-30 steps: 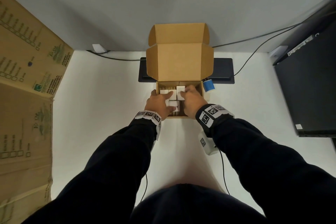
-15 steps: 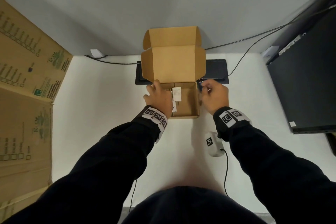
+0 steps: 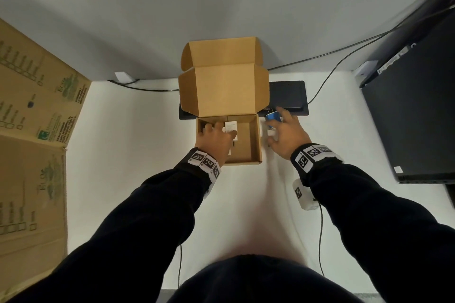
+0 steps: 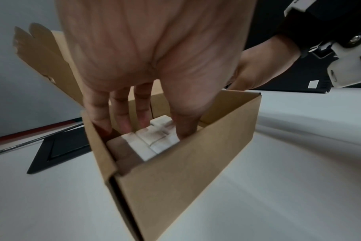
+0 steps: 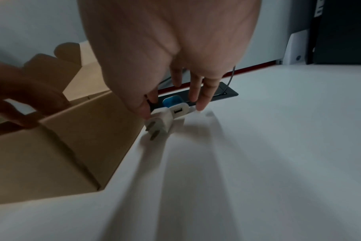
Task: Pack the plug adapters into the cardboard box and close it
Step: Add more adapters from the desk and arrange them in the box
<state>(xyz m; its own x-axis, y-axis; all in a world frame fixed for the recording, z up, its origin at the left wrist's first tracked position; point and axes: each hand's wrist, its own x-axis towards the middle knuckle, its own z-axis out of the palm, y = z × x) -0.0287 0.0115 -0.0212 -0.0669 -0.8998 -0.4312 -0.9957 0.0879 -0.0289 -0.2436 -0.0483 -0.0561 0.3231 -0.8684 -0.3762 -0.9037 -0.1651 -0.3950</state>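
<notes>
The open cardboard box (image 3: pixel 257 141) stands mid-desk with its lid upright. My left hand (image 3: pixel 216 130) reaches into its left half, and its straight fingers (image 4: pixel 122 120) and thumb rest against several white plug adapters (image 4: pixel 153 141) packed there. One white adapter (image 3: pixel 231 126) shows beside the thumb. Right of the box wall (image 5: pixel 52 154), my right hand (image 5: pixel 172 110) spreads over a white adapter (image 5: pixel 161 120) lying on the desk. Its thumb and one finger pinch that adapter's ends. A blue adapter (image 5: pixel 171 101) lies just behind, also visible by the fingers (image 3: pixel 272 118).
A black cable panel (image 3: pixel 288 96) is set into the desk behind the box. A dark monitor (image 3: pixel 406 118) fills the right side, and a large flattened carton (image 3: pixel 32 118) the left. A grey partition (image 3: pixel 147 32) closes the back, with cables (image 3: pixel 327 56) along it.
My right hand left the box and moved right, onto the adapters lying beside it. My left hand stayed inside the box on the white adapters.
</notes>
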